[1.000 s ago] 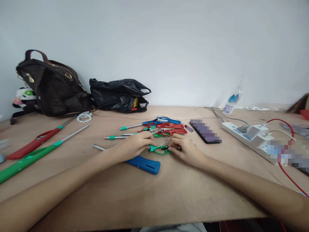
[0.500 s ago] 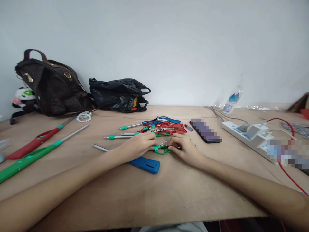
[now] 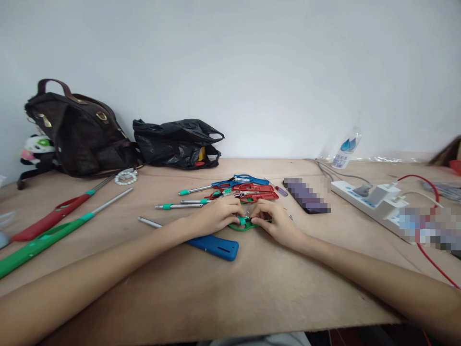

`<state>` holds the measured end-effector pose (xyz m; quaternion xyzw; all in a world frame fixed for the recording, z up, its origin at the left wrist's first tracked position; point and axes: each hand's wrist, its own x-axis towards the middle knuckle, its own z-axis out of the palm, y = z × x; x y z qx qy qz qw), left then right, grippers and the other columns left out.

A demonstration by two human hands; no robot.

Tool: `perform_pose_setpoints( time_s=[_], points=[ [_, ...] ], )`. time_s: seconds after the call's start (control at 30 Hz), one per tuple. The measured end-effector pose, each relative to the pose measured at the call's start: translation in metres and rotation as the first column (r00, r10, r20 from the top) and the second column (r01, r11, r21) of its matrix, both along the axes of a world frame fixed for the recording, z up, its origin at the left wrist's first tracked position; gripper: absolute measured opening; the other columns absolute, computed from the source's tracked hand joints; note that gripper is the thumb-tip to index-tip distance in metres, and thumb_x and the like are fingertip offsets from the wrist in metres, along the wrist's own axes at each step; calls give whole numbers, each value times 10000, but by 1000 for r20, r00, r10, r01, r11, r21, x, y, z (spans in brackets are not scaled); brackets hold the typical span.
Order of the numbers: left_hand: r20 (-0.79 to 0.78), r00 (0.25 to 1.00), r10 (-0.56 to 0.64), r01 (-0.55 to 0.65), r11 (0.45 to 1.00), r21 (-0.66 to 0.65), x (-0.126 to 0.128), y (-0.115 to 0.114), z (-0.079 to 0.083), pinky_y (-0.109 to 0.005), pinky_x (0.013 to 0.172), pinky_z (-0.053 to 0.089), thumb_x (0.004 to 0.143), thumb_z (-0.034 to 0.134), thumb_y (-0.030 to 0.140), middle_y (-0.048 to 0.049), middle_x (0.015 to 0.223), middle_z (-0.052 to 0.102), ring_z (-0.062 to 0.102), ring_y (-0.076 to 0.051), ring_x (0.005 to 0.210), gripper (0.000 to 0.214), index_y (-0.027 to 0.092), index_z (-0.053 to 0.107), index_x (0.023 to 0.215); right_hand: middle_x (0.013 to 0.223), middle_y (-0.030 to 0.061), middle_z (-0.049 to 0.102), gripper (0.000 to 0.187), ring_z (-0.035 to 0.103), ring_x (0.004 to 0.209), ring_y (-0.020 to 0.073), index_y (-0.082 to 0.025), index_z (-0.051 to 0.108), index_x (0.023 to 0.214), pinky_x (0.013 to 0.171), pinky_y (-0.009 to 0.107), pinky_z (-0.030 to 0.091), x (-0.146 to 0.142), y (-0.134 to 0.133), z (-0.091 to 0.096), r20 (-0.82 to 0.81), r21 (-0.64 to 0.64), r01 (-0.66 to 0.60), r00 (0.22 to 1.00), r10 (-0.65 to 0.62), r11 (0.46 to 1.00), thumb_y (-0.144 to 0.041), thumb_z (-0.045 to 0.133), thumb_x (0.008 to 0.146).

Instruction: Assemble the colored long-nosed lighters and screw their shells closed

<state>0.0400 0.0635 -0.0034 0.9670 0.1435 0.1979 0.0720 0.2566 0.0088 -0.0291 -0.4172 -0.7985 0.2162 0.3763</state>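
Two bare arms reach in over the brown table point(image 3: 252, 298), one from each bottom corner, and the hands come close together in the middle. The left arm slants up and to the right, low over the table. It passes over part of the blue lighter point(image 3: 219, 247), so the lighter's blue end shows below the wrist and its silver tip pokes out on the other side. The left hand point(image 3: 224, 214) has its back facing up, with the fingers bent and pointing right. Its thumb and first finger are closed on the teal piece point(image 3: 242, 220) at one end of the green frame point(image 3: 242, 228).

The right arm slants up and to the left. The right hand point(image 3: 274, 222) is curled, with its knuckles up and its wrist lower than its fingers. Its thumb and first finger are pinched together at a small dark bit point(image 3: 248, 219) in the green frame; that bit is too tiny and too covered for me to say what it is.

The green frame sits between the two hands, down near the table. Just past the hands lies a pile of open red lighters point(image 3: 261, 195) and a blue one point(image 3: 254, 180). A small screwdriver point(image 3: 281, 191) and a phone point(image 3: 308, 197) lie to the right of the pile.
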Motion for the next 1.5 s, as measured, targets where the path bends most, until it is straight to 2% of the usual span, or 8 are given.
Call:
perform_pose_setpoints(
  time_s=[0.37,0.9,1.03,1.17,1.37,1.5],
  points=[
    [22,1000,-8,10,995,-99,6,3,4,-257,815,452,865,590,70,-39,905,646,599,-168,887,130,155,677,911,776,27,593,124,537,723,166,-182,586,732,636,288,396,3,2,-2,-12,2,-4,1000,4,1000,-145,583,850],
    [70,996,-61,72,984,-163,9,7,-3,-215,727,457,874,577,80,-32,848,613,595,-140,791,123,154,675,866,755,19,587,135,515,694,159,-187,578,711,606,280,382,6,1,-1,16,-12,23,1000,-23,1000,-157,589,842],
    [19,998,-65,67,995,-78,10,5,-3,-202,698,437,886,526,50,-21,818,581,576,-128,759,177,157,662,850,760,16,572,142,527,713,160,-188,559,711,614,276,382,5,-1,1,49,7,3,999,-3,1000,-141,585,842],
    [-56,997,-50,55,995,84,9,3,-3,-209,668,418,908,491,72,-17,789,567,552,-134,739,197,166,650,840,781,16,550,152,526,711,156,-186,547,713,614,272,384,4,-5,4,115,45,-13,993,7,999,-118,573,847],
    [-144,989,-29,80,930,359,8,1,-3,-242,603,388,928,427,79,-27,762,562,521,-147,693,256,161,622,784,821,49,550,179,527,749,177,-186,559,729,665,300,422,3,-8,6,252,177,-57,968,11,983,-121,509,889],
    [-194,981,17,73,891,448,9,-1,-3,-253,590,379,934,450,92,-33,767,569,512,-148,675,248,154,622,767,824,54,554,227,526,739,174,-184,585,751,674,300,430,4,-5,8,280,191,-99,959,42,977,-87,451,906]
  ],
)
